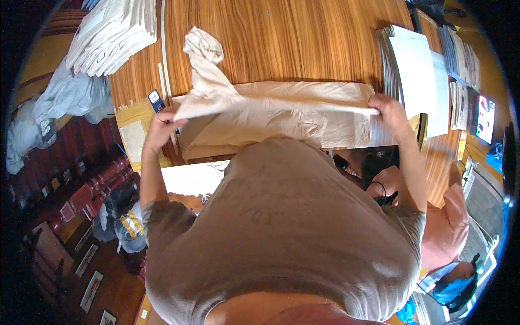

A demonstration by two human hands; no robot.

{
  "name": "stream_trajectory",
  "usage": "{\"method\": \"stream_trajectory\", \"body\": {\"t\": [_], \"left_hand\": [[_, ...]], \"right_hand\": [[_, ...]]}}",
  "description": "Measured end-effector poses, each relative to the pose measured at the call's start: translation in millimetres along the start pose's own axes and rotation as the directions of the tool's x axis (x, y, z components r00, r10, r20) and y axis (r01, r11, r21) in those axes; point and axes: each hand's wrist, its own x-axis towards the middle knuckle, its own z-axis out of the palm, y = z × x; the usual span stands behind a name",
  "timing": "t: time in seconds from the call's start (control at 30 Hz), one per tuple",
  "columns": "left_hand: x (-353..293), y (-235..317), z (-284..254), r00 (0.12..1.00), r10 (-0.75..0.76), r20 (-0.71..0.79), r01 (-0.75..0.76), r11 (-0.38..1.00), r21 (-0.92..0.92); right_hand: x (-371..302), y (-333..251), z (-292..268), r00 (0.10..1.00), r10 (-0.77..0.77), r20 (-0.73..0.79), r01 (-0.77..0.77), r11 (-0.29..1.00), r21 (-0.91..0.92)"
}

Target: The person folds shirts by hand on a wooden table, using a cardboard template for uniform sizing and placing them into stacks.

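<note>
A beige cloth garment (303, 127) lies spread across the near edge of the wooden table (303, 43), in front of my body. One sleeve-like length (206, 73) runs away from me at its left, bunched at the far end. My left hand (164, 129) pinches the garment's left end. At the right end, my right hand (387, 111) closes on the same long edge. Between the hands that edge is stretched in a nearly straight line, slightly blurred and raised over the lower layer. Beyond my left hand lies a small dark-blue card (156, 100).
Folded pale garments (116, 40) are piled at the far left. White sheets (414, 81) stand stacked close by my right hand, with more folded cloth (459, 54) beyond. Plastic bags (59, 97) lie at the left. A person in pink (447, 227) is at my right.
</note>
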Motion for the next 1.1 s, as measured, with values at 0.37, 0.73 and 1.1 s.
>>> {"method": "stream_trajectory", "body": {"t": [0.37, 0.73, 1.1], "left_hand": [[60, 127, 110, 0.761, 0.553, 0.341, -0.617, 0.451, 0.645], [1, 71, 166, 0.852, 0.437, 0.289, -0.5, 0.514, 0.697], [42, 124, 173, 0.953, 0.286, 0.101, -0.276, 0.679, 0.681]], "right_hand": [[-26, -18, 55, 0.99, -0.041, -0.138, 0.042, 0.999, 0.006], [-48, -39, 65, 0.983, -0.04, -0.177, 0.041, 0.999, -0.003], [-12, -60, 73, 0.924, 0.208, -0.32, -0.245, 0.966, -0.078]]}}
